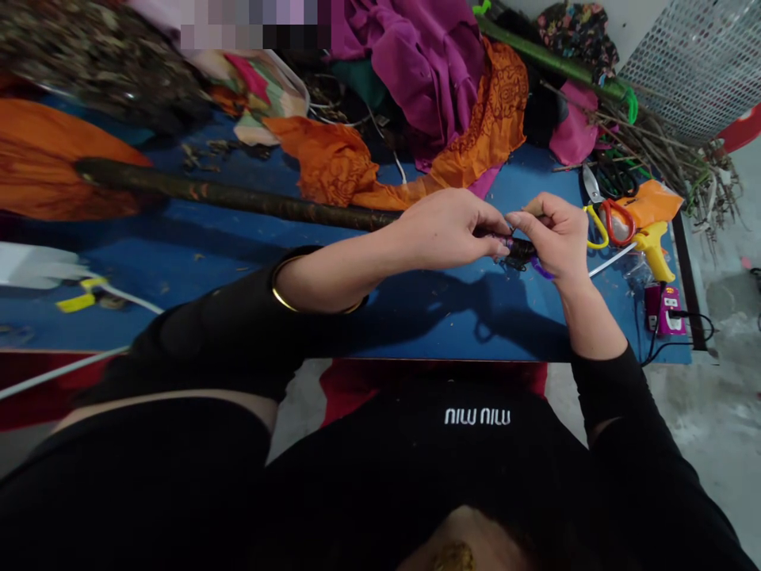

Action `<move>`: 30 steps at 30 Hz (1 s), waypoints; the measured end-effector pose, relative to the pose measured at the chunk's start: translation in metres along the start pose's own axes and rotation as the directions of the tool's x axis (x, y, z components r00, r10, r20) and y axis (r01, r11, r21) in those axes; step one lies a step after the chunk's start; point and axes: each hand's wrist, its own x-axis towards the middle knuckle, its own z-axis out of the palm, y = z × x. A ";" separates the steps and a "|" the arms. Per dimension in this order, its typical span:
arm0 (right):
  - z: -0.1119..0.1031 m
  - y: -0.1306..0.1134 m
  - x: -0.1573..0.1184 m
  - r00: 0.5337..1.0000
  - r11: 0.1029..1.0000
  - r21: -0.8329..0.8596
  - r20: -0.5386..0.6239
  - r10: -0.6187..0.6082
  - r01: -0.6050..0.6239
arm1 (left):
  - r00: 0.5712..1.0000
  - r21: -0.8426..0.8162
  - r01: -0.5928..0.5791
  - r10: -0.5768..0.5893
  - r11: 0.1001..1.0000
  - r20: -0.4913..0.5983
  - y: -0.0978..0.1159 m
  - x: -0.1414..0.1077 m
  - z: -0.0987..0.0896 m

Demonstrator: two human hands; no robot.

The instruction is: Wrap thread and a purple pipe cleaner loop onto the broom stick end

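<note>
A long dark stick (pixel 261 202) lies slantwise over the blue table, its left end against orange cloth (pixel 36 159). Near the stick's right end, my left hand (pixel 443 228) is closed around it with thumb and fingers. Close beside it, my right hand (pixel 552 234) is closed in a pinch at the tip; what sits between those fingertips is too small to make out. Dark wrapping (pixel 520 250) and a purple loop (pixel 542 268) show at this end, partly hidden by the fingers.
Right of my hands lie red-handled scissors (pixel 618 220), a yellow glue gun (pixel 655 250) and a purple power socket (pixel 666 311) with black cords. Magenta cloth (pixel 428 71), patterned orange cloth (pixel 338 159) and thin twigs (pixel 659 143) lie along the back. Dry plant matter (pixel 107 63) heaps far left.
</note>
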 end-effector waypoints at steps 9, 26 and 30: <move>-0.013 -0.018 -0.008 0.988 0.978 -0.139 0.019 -0.156 0.157 | 0.990 0.101 -0.029 0.043 0.994 -0.137 0.003 -0.002 0.001; -0.017 -0.052 -0.038 0.911 0.919 0.061 0.118 -0.395 0.391 | 0.926 0.288 -0.089 0.186 0.953 -0.328 -0.003 0.003 0.012; 0.003 -0.035 -0.034 0.933 0.853 0.399 -0.018 -0.360 0.337 | 0.934 0.347 -0.067 0.181 0.935 -0.308 -0.002 0.002 0.013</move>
